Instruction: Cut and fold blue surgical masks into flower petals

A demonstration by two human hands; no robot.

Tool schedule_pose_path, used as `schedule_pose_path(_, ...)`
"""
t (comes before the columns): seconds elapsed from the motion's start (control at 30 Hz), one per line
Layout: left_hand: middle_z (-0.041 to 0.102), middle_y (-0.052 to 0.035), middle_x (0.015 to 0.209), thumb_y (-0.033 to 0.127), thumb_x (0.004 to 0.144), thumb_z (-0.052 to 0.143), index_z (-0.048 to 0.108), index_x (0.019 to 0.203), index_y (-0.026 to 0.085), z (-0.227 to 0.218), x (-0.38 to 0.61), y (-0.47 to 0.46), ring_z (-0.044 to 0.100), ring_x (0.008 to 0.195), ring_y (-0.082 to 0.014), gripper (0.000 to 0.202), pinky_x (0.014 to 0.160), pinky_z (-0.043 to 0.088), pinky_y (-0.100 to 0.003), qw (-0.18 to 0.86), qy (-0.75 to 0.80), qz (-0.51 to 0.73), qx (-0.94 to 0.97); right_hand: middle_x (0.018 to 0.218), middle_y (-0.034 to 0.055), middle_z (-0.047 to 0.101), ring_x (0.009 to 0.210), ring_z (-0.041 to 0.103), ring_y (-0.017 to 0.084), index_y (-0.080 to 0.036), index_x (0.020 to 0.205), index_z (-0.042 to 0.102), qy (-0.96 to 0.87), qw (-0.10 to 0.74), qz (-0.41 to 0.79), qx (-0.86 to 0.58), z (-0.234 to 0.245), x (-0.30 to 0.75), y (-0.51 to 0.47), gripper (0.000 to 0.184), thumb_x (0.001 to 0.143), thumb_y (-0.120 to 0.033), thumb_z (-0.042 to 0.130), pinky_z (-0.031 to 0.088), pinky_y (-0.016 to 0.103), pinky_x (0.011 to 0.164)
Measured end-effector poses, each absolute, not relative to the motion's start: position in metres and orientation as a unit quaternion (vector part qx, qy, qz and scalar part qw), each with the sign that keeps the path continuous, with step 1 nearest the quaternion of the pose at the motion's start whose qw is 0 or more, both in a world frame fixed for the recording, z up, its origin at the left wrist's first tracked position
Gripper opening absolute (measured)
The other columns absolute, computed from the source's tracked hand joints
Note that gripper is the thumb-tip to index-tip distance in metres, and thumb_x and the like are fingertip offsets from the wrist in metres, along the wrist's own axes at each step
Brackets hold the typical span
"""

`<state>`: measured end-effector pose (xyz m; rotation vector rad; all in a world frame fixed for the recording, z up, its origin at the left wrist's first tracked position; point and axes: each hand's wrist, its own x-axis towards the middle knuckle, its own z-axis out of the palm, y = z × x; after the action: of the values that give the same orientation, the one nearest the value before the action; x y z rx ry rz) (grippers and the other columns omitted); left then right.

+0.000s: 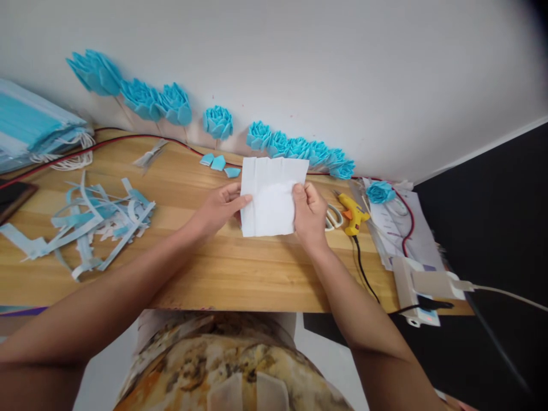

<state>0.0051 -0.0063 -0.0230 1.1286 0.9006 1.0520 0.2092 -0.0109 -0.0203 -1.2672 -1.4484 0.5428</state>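
Observation:
A white rectangular sheet of mask fabric (270, 194) is held upright over the middle of the wooden table (222, 268). My left hand (220, 206) pinches its left edge with thumb on the front. My right hand (309, 212) grips its right edge, fingers curled around it. Three small blue cut pieces (219, 164) lie just behind the sheet.
Blue folded flowers (299, 148) line the wall. A heap of cut mask strips (96, 220) lies left, a mask stack (34, 128) far left. Scissors (334, 217), a yellow glue gun (353, 214), papers and a power strip (413, 288) sit right. A red cable runs along the back.

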Motion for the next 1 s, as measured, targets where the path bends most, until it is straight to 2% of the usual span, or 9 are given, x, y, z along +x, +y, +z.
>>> schedule_pose_path(0.2, 0.072, -0.0041, 0.077, 0.034, 0.08, 0.071, 0.073, 0.1, 0.016, -0.021, 0.002, -0.005, 0.057, 0.057, -0.012, 0.028, 0.051, 0.045, -0.023, 0.635, 0.384, 0.479, 0.469, 0.066, -0.0043, 0.037, 0.062, 0.034, 0.012, -0.023, 0.07, 0.04, -0.588, 0.539, 0.281, -0.534, -0.026, 0.213, -0.005, 0.046, 0.094, -0.06, 0.051, 0.03, 0.025, 0.055)
schedule_pose_path(0.4, 0.071, -0.0038, 0.078, 0.029, 0.075, 0.072, 0.073, 0.092, 0.015, -0.011, 0.001, -0.007, 0.059, 0.061, -0.0123, 0.022, 0.057, 0.047, -0.024, 0.629, 0.394, 0.5, 0.446, 0.067, -0.0042, 0.043, 0.06, 0.036, 0.01, -0.021, 0.073, 0.05, -0.561, 0.539, 0.368, -0.508, -0.027, 0.215, -0.001, 0.041, 0.089, -0.058, 0.059, 0.03, 0.023, 0.053)
schedule_pose_path(0.47, 0.07, -0.0033, 0.076, 0.027, 0.074, 0.071, 0.073, 0.088, 0.015, -0.009, 0.001, -0.006, 0.058, 0.061, -0.0123, 0.018, 0.057, 0.047, -0.024, 0.626, 0.393, 0.508, 0.442, 0.069, -0.0039, 0.048, 0.06, 0.04, 0.01, -0.021, 0.078, 0.055, -0.557, 0.534, 0.4, -0.496, -0.026, 0.216, 0.0, 0.037, 0.086, -0.057, 0.062, 0.033, 0.023, 0.054)
schedule_pose_path(0.6, 0.067, -0.0018, 0.071, 0.026, 0.07, 0.071, 0.071, 0.079, 0.017, -0.008, -0.001, -0.005, 0.055, 0.059, -0.0119, 0.013, 0.056, 0.045, -0.024, 0.619, 0.388, 0.529, 0.432, 0.075, -0.0028, 0.058, 0.065, 0.051, 0.013, -0.024, 0.095, 0.062, -0.55, 0.519, 0.456, -0.47, -0.025, 0.219, 0.002, 0.028, 0.083, -0.05, 0.066, 0.042, 0.024, 0.058)
schedule_pose_path(0.77, 0.058, 0.0003, 0.064, 0.021, 0.071, 0.067, 0.07, 0.071, 0.018, -0.006, -0.004, -0.005, 0.052, 0.059, -0.011, 0.005, 0.058, 0.044, -0.023, 0.607, 0.389, 0.544, 0.428, 0.072, -0.0021, 0.058, 0.06, 0.048, 0.012, -0.023, 0.082, 0.065, -0.559, 0.507, 0.462, -0.465, -0.02, 0.221, 0.001, 0.011, 0.079, -0.032, 0.061, 0.039, 0.025, 0.056)
schedule_pose_path(0.87, 0.057, -0.001, 0.064, 0.03, 0.076, 0.065, 0.07, 0.07, 0.018, -0.005, -0.005, -0.005, 0.053, 0.059, -0.0125, 0.015, 0.056, 0.044, -0.025, 0.614, 0.363, 0.551, 0.434, 0.074, -0.0003, 0.06, 0.064, 0.05, 0.013, -0.022, 0.078, 0.069, -0.563, 0.504, 0.481, -0.444, -0.016, 0.222, 0.0, 0.013, 0.078, -0.029, 0.058, 0.04, 0.026, 0.058)
schedule_pose_path(0.93, 0.057, -0.0019, 0.063, 0.042, 0.081, 0.064, 0.068, 0.07, 0.017, -0.006, -0.004, -0.005, 0.054, 0.058, -0.014, 0.027, 0.055, 0.044, -0.027, 0.609, 0.37, 0.545, 0.441, 0.073, 0.0004, 0.059, 0.065, 0.05, 0.013, -0.021, 0.08, 0.07, -0.563, 0.508, 0.491, -0.429, -0.014, 0.222, -0.001, 0.021, 0.083, -0.037, 0.057, 0.041, 0.026, 0.059)
schedule_pose_path(1.0, 0.057, -0.001, 0.062, 0.047, 0.081, 0.068, 0.067, 0.07, 0.018, -0.007, -0.003, -0.005, 0.054, 0.056, -0.0136, 0.031, 0.054, 0.044, -0.027, 0.586, 0.399, 0.538, 0.456, 0.072, 0.0004, 0.058, 0.064, 0.049, 0.013, -0.021, 0.08, 0.07, -0.571, 0.508, 0.476, -0.435, -0.014, 0.222, -0.001, 0.03, 0.086, -0.048, 0.058, 0.04, 0.026, 0.058)
